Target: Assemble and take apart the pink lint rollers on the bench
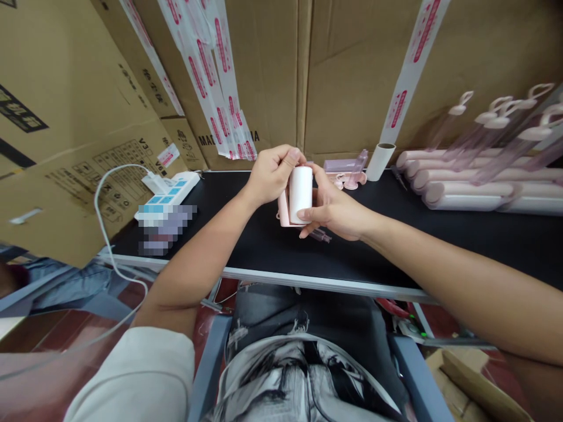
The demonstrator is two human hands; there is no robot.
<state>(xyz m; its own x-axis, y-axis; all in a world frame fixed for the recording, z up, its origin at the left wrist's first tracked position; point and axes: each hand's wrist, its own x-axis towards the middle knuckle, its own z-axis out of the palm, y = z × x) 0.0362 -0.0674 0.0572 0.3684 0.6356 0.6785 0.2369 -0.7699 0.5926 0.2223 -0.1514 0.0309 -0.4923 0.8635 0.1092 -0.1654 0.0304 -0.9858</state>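
Above the black table, both hands are on a small lint roller made of a white roll (301, 196) and a pale pink case (284, 210). My right hand (341, 208) is wrapped around it from the right, its thumb pressed on the lower part of the white roll. At the upper end, my left hand (275, 170) is closed, thumb and forefinger pinched together; its fingertips partly hide what they grip. A clear purplish handle (321, 235) lies on the table just behind and below the right hand, partly covered.
Several pink rollers with clear looped handles (470, 190) are stacked at the right. A paper tube (380, 162) stands near purplish and pink parts (345, 167) at the back. Left are a power strip (176, 190), white cable (103, 228) and blurred-out object (167, 228). Cardboard walls (264, 76) enclose the table.
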